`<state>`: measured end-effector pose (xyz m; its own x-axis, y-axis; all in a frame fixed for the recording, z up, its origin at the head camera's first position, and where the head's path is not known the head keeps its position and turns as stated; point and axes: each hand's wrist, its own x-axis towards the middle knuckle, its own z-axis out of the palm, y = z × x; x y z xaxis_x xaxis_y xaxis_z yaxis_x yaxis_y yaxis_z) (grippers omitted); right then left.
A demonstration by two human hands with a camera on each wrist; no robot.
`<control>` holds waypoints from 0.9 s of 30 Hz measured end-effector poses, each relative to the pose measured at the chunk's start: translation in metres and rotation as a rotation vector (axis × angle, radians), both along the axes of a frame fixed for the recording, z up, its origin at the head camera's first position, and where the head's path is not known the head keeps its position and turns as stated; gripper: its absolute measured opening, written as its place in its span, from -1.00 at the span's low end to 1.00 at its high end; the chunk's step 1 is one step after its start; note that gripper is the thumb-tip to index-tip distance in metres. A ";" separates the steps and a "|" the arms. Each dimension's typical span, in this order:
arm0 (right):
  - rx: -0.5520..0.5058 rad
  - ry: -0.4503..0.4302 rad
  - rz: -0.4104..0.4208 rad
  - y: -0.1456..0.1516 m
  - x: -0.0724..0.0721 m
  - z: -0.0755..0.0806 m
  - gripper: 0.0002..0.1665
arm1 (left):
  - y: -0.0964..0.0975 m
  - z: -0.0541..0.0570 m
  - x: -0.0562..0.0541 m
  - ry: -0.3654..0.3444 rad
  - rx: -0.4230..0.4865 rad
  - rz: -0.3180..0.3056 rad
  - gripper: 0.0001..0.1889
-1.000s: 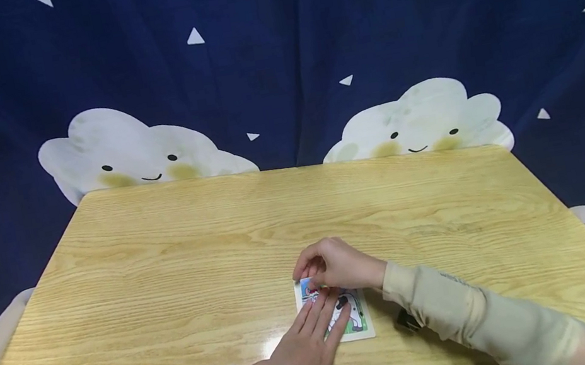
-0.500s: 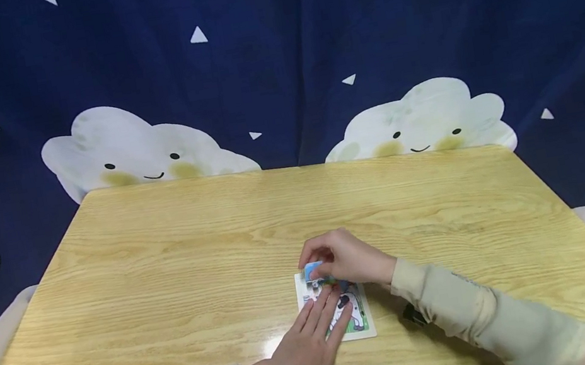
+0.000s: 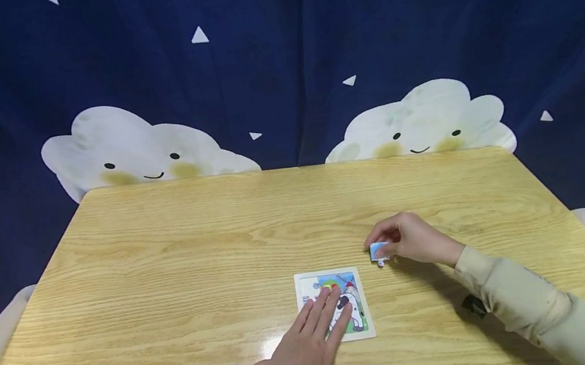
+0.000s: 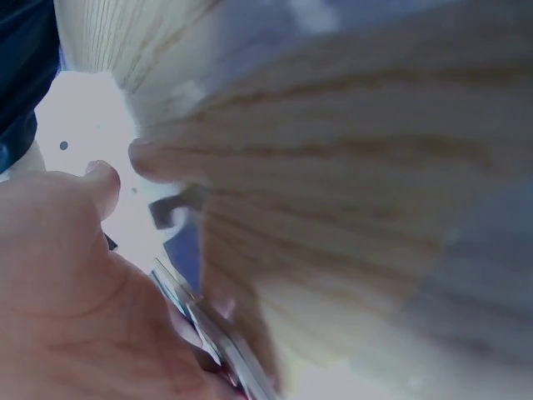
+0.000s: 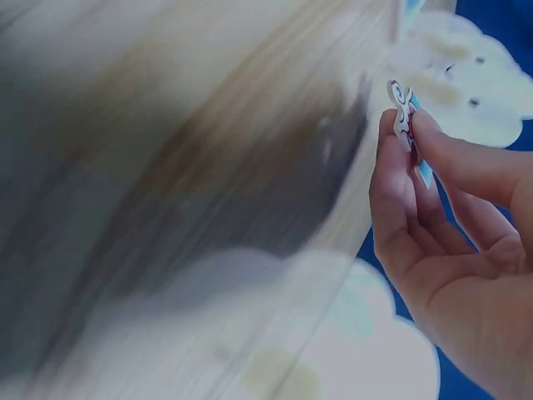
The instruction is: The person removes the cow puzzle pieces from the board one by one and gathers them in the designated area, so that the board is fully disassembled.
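Observation:
A square jigsaw puzzle with a white border lies flat near the table's front, showing a black-and-white cow and a windmill. Its upper left corner shows a pale gap. My left hand rests on it with straight, slightly spread fingers that cover part of the picture. In the left wrist view the puzzle appears edge-on beside the left hand. To the upper right of the puzzle, my right hand pinches a blue puzzle piece just above the table. The right wrist view shows the piece between thumb and fingers.
The wooden table stretches back to a dark blue curtain printed with white clouds and triangles. A small black object shows under my right sleeve.
My right hand has lifted the blue piece out of the puzzle's upper left corner and carried it right, clear of the board. The left hand has stayed in place.

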<state>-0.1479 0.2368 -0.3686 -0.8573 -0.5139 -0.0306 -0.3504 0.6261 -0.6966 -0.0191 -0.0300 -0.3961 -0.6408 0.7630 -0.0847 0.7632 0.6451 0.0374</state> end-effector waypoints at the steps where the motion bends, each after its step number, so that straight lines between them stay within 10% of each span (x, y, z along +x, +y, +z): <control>1: 0.011 0.000 -0.014 0.006 0.000 -0.001 -0.81 | 0.000 0.001 0.000 0.005 -0.003 0.000 0.09; 27: 0.080 0.071 -0.045 0.051 -0.001 -0.011 -0.73 | -0.001 -0.002 -0.001 0.006 -0.010 -0.028 0.04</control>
